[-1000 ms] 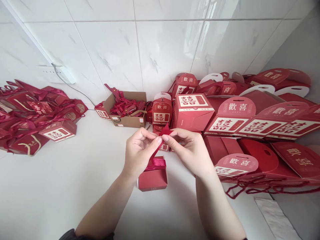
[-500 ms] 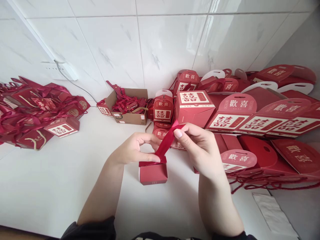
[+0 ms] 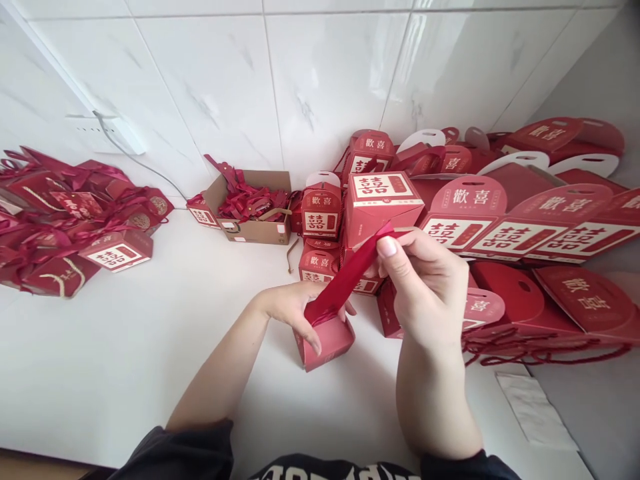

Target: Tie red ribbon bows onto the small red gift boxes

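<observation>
A small red gift box (image 3: 330, 343) stands tilted on the white table in front of me. My left hand (image 3: 297, 310) is wrapped round it, thumb on the near side and fingers behind. From the top of the box a dark red ribbon (image 3: 350, 280) runs up to the right, stretched in a slanting band. My right hand (image 3: 420, 273) pinches the ribbon's upper end between thumb and forefinger, above and to the right of the box. The far side of the box is hidden by the ribbon and my left hand.
An open cardboard box (image 3: 260, 231) of red ribbons stands by the tiled wall. Many red gift boxes (image 3: 470, 200) are stacked at the right, with red cords (image 3: 540, 353) hanging down. Ribboned boxes (image 3: 115, 253) lie heaped at left. A white tissue (image 3: 535, 410) lies at lower right.
My right hand has drawn the ribbon's end up and to the right. My left hand has moved down around the gift box, which has turned and shifted slightly right.
</observation>
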Motion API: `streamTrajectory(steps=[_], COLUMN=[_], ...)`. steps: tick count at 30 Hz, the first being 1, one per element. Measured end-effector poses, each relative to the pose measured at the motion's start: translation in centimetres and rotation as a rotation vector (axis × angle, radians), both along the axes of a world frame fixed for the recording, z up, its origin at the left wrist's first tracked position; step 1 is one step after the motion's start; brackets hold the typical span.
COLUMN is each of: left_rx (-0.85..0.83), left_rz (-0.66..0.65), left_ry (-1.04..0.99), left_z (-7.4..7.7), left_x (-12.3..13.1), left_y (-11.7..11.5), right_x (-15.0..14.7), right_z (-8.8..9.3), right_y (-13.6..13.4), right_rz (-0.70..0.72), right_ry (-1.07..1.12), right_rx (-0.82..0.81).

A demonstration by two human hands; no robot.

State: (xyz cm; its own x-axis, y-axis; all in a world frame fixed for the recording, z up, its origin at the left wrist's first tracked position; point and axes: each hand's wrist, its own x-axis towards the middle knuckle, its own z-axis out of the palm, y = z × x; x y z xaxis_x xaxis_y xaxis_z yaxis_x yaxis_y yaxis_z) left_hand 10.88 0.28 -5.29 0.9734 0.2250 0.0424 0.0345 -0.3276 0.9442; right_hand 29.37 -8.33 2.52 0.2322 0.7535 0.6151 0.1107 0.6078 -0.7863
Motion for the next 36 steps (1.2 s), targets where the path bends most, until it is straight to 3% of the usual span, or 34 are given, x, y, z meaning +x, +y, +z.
streamTrajectory(steps=[5,7,11,16,18,25,32,36], left_rx=[-0.007,-0.001,0.097,0.182,0.207,0.26,0.257,0.321], left_rz=[-0.116,-0.102,0.037,0.338,0.384,0.271,0.389,0.284], left_ry=[0.033,0.091,0.178,0.129,0.15,0.181,0.096,0.107], left_z=[-0.1,0.2,0.7,0.5,0.5,1.5,1.4,1.2], left_x=[-1.0,-1.6,-2.2,-1.8,-1.5,-1.3,-1.1,-0.9], left_y=[0.9,1.0,0.7,0.2,0.2,0.4,-0.1,0.0], right_x=[0.5,0.7,0.7,0.6,0.7,1.0,0.6,0.6], right_z=[0.0,0.1,0.3,0.2,0.3,0.6,0.5,0.5], right_y=[0.3,0.4,0.2,0.2,0.3,0.1,0.1,0.2], right_rz=[-0.09,-0.102,-0.116,-0.113,-0.1,-0.085,-0.112,-0.109], right_ry=[0.022,0.018,-0.004,-0.013,-0.016,-0.04,-0.043,-0.041], right_rx=[0.01,-0.001,-0.035,-0.035,-0.033,-0.05,-0.032,-0.017])
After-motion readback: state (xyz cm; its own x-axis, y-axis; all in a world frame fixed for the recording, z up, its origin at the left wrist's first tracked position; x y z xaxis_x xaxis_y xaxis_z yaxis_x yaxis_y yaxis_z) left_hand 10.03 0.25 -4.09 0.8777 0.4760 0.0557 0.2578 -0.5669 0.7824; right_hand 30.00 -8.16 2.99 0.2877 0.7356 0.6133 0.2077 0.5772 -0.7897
